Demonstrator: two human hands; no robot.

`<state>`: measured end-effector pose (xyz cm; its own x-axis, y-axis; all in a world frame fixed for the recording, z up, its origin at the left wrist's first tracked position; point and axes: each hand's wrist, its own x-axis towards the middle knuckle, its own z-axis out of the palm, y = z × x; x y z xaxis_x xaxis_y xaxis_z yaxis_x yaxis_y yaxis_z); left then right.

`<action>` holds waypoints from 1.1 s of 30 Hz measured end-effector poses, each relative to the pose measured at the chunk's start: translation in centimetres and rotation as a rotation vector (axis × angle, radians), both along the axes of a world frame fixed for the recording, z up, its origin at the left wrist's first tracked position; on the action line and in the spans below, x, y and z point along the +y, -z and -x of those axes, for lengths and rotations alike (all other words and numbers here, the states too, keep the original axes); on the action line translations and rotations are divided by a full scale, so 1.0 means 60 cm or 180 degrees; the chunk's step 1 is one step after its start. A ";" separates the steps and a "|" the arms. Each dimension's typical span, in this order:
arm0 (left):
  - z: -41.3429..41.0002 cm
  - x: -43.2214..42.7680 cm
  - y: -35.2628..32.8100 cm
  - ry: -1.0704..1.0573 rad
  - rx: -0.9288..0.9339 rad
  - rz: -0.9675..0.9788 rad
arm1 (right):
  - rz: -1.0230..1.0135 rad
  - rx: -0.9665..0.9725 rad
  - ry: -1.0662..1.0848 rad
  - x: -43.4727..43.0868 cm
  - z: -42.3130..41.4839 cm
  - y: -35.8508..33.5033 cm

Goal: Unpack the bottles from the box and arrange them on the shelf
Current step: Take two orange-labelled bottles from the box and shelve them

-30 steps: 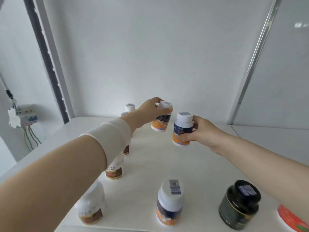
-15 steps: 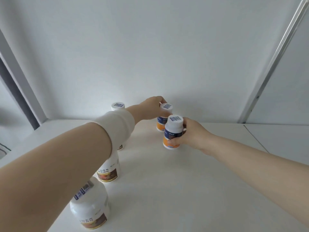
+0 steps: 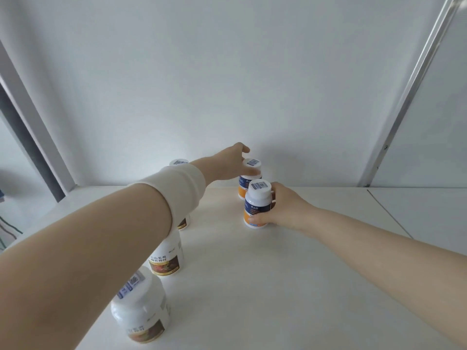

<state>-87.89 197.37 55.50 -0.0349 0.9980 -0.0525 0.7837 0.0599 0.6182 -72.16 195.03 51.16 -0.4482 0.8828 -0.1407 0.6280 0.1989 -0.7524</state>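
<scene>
Two small white bottles with blue and orange labels stand upright on the white shelf (image 3: 290,269), one behind the other. My left hand (image 3: 231,164) reaches to the far bottle (image 3: 249,176) and its fingers hold the white cap. My right hand (image 3: 283,208) grips the near bottle (image 3: 257,204) round its body, and the bottle's base rests on the shelf. A white sleeve band covers my left wrist.
A column of larger white bottles with brown labels runs along the left: one at the front (image 3: 141,314), one behind it (image 3: 168,256), others partly hidden by my left arm, and a cap (image 3: 179,162) at the back. The white back wall stands just behind.
Both hands have lowered their bottles from the air onto the shelf. My view has tilted up, so the front bottles and the dark jar have left the frame.
</scene>
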 end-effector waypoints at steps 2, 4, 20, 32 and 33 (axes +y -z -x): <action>0.002 -0.020 -0.018 -0.0020 0.0153 -0.0046 | -0.0060 -0.0037 0.0029 -0.011 -0.009 -0.019; 0.007 -0.047 -0.039 -0.0058 0.0468 -0.0104 | -0.0166 -0.0126 0.0034 -0.029 -0.021 -0.046; -0.042 -0.520 -0.115 -0.0935 0.4029 -0.0500 | -0.2255 -0.1004 -0.0591 -0.342 -0.024 -0.149; 0.124 -0.938 -0.019 -0.1914 0.3836 0.0634 | -0.3261 -0.1127 -0.2307 -0.690 0.223 -0.061; 0.150 -0.976 0.001 -0.2009 0.3751 0.0757 | -0.3245 -0.1096 -0.2459 -0.722 0.255 -0.042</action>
